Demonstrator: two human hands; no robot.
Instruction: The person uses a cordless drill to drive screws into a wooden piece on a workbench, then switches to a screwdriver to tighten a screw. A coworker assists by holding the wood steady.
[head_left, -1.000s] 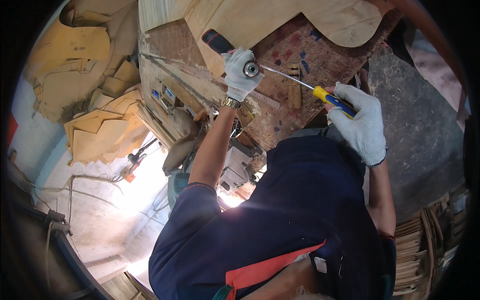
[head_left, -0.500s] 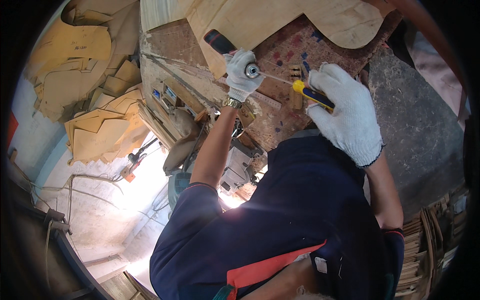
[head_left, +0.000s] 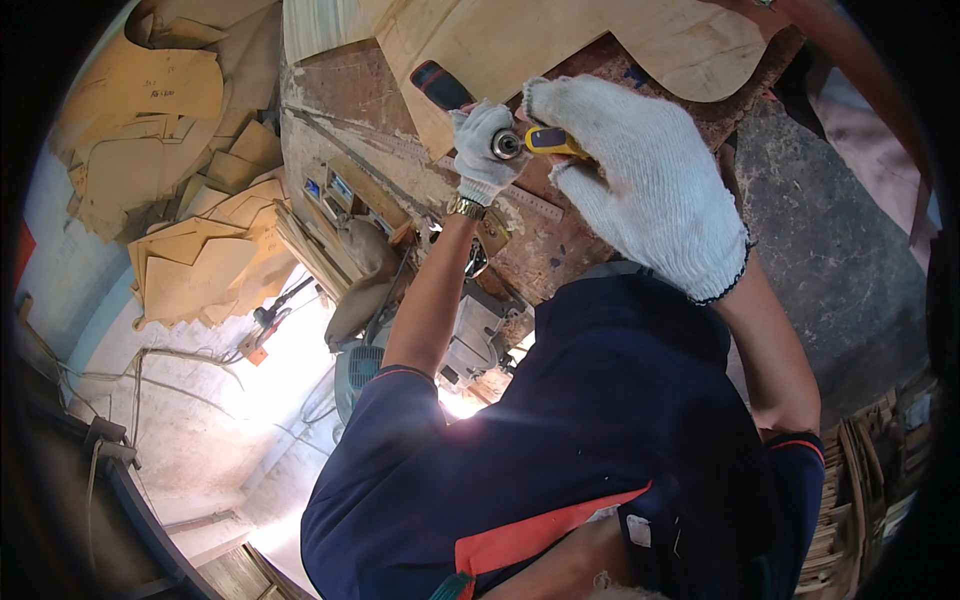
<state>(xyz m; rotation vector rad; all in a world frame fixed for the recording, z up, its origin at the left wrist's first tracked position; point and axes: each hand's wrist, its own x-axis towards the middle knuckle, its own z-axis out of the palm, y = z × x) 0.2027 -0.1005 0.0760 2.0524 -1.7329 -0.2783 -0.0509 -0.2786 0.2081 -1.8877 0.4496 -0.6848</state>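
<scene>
Piled tan boards point(head_left: 185, 270), flat and cut to curved and angular outlines, fill the far left of the room, and below them cables point(head_left: 185, 355) run across a pale, brightly lit surface. Next comes the worn, reddish-brown workbench point(head_left: 335, 95), with a wooden tray point(head_left: 365, 195) of small items along its near side and a green motor housing point(head_left: 360, 370) lower down.

Near the middle, the left hand point(head_left: 480, 150), in a white knitted glove with a metal-banded watch point(head_left: 466, 207) at the wrist, has its fingers closed around a drill-like tool point(head_left: 440, 86). Its black-and-red end sticks out beyond the glove to the upper left, while its round metal collar faces up. Behind it lie pale plywood sheets point(head_left: 520, 40); a ruler point(head_left: 535, 202) shows just beside the glove.

Directly right of the collar is the yellow-and-dark screwdriver point(head_left: 545, 141), gripped by the gloved right hand point(head_left: 645, 185), its handle running in between thumb and fingers. The handle's front sits close to the collar; whether the shaft goes inside cannot be told.

Farther right are grey flooring point(head_left: 830, 280), stacked wood strips point(head_left: 845, 500) and pinkish cloth point(head_left: 865, 140).
</scene>
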